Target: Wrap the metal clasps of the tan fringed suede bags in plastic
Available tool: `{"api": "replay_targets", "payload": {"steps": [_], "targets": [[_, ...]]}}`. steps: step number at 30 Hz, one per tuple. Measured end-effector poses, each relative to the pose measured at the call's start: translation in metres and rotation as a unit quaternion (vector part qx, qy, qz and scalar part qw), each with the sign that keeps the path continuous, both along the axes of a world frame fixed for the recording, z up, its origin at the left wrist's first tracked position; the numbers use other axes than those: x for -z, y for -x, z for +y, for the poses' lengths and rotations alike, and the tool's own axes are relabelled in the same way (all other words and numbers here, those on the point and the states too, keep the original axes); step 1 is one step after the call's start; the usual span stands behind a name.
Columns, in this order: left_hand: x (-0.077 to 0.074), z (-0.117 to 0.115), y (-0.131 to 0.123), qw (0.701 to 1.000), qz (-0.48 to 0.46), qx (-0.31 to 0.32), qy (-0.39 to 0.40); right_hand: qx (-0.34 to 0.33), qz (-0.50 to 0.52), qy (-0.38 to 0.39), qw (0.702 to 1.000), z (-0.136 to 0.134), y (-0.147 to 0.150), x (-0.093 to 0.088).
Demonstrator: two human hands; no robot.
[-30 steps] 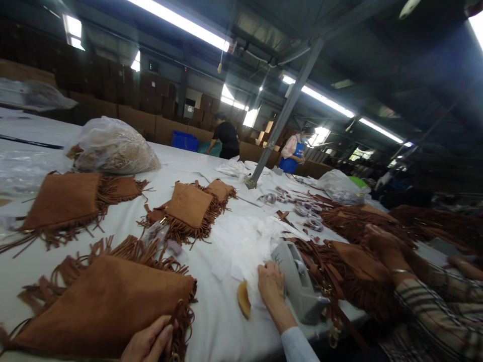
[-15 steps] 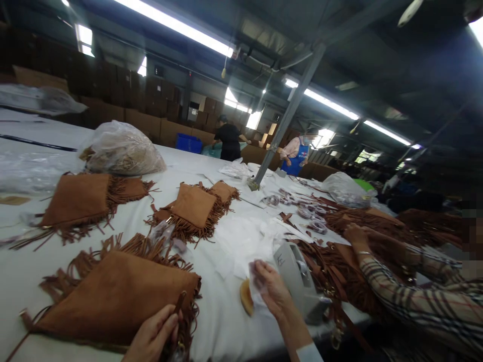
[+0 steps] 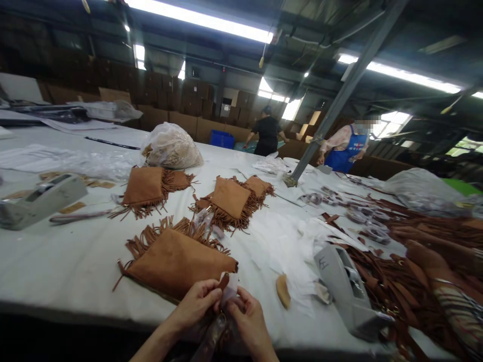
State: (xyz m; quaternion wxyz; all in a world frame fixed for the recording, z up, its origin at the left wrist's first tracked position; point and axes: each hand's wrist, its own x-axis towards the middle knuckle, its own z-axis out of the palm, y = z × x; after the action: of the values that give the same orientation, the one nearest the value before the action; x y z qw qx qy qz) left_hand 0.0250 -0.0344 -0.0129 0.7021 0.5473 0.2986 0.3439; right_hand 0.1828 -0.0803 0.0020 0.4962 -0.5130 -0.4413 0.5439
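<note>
A brown suede fringed bag (image 3: 181,261) lies at the table's front edge. At its right corner my left hand (image 3: 198,301) pinches a brown leather strap end (image 3: 224,281). Close beside it, my right hand (image 3: 249,317) holds a small piece of white tissue paper (image 3: 231,289) against the strap. Below the fingers hangs a metal ring or clasp with something wrapped in clear plastic; its details are blurred. Loose tissue paper (image 3: 279,241) and a curved tan piece (image 3: 283,291) lie to the right of my hands.
Grey tape dispensers stand right (image 3: 349,291) and left (image 3: 45,201). Smaller fringed bags (image 3: 230,196) and a full plastic bag (image 3: 171,146) lie farther back. A co-worker's sleeved arm (image 3: 453,301) reaches over strap piles at right. A metal post (image 3: 332,110) rises behind.
My right hand has brought the tissue paper from beside the right tape dispenser to the strap in my left hand. The view has swung left, showing a second dispenser.
</note>
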Motion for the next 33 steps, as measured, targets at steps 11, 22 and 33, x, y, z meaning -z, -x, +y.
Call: {"api": "replay_targets", "payload": {"steps": [11,22,33], "targets": [[0.013,-0.003,-0.007,0.998,0.022,-0.062,-0.013,0.063,-0.212,0.019,0.975,0.001,-0.025,-0.014],[0.017,-0.005,-0.010,0.995,0.039,-0.082,-0.043,0.166,0.240,0.083,0.953,0.023,-0.001,-0.011],[0.018,-0.003,-0.008,0.997,0.004,-0.083,0.001,0.278,0.141,0.030,0.950,0.030,0.002,0.009]]}}
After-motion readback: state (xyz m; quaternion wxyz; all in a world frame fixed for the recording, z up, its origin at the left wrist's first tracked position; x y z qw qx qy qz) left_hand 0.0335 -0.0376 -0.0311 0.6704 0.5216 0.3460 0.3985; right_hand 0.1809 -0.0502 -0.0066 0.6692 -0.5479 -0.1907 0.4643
